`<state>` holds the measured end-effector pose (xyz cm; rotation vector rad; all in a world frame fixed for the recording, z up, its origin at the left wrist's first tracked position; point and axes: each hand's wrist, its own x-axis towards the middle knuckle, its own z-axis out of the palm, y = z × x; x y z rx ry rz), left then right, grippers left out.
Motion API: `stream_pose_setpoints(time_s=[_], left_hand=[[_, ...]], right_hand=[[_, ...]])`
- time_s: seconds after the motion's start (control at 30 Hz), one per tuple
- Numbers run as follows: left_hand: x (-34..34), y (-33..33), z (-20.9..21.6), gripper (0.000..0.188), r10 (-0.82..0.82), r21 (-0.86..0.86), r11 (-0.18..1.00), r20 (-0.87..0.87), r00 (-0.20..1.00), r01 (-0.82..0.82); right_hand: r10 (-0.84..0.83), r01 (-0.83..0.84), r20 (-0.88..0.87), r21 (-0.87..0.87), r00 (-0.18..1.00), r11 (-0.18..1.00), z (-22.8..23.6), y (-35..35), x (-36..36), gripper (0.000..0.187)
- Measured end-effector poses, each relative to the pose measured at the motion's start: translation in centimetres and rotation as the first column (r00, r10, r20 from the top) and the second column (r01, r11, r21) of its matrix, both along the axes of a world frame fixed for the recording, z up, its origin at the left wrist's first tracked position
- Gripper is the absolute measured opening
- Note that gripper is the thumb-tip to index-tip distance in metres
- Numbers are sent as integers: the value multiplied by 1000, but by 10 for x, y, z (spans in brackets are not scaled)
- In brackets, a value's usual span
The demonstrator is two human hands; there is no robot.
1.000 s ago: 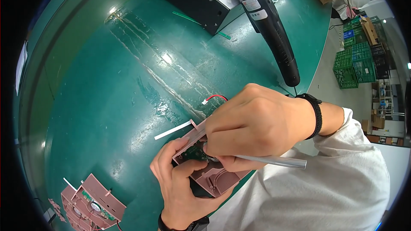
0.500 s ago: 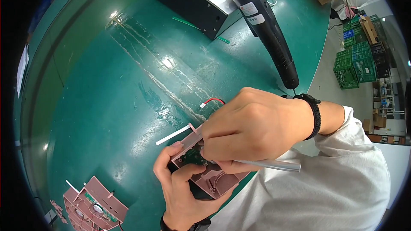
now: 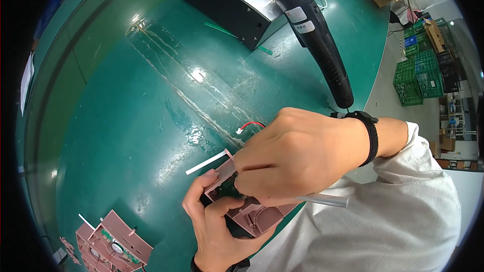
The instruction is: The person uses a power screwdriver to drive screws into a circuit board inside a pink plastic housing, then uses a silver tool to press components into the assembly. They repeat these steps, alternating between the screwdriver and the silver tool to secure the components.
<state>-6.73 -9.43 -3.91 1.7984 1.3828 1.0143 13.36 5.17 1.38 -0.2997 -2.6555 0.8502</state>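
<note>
Since half a second ago, the free end of the rod (image 3: 327,200) has moved in toward our right hand (image 3: 297,161), so less of it shows. We keep that hand closed around the rod above the pink case (image 3: 259,216); its fingertips are hidden, so we cannot tell what they touch. Our left hand (image 3: 219,231) stays clamped on the case, thumb inside by the green board (image 3: 225,190). From the case's far left side juts a white strip (image 3: 206,162). Just beyond the case, a red wire (image 3: 252,124) ends in a white plug (image 3: 239,131) over the bench (image 3: 111,136). Well left of the case we see a second case (image 3: 121,226); well beyond it, a black tool (image 3: 320,45).
</note>
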Motion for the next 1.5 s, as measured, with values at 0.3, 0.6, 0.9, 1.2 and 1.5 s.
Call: stream_pose_setpoints(time_s=[0.3,0.6,0.9,1.2,1.5], left_hand=[[0,-3,1,89,22,-4,1000,-27,999,-22],[1,-3,5,90,13,0,1000,-100,995,-14],[0,-2,3,89,9,20,1000,-47,999,-8],[-4,5,12,83,-60,-64,997,-154,986,51],[0,4,8,82,-38,-23,999,-150,988,35]], right_hand=[[21,-23,66,31,998,999,4,3,-1,22],[20,-20,55,7,998,1000,2,4,-4,23],[50,-53,-32,-93,998,994,4,9,0,16],[-25,-16,-278,-145,960,989,0,9,7,8],[-59,36,-175,-132,983,991,1,1,11,10]])
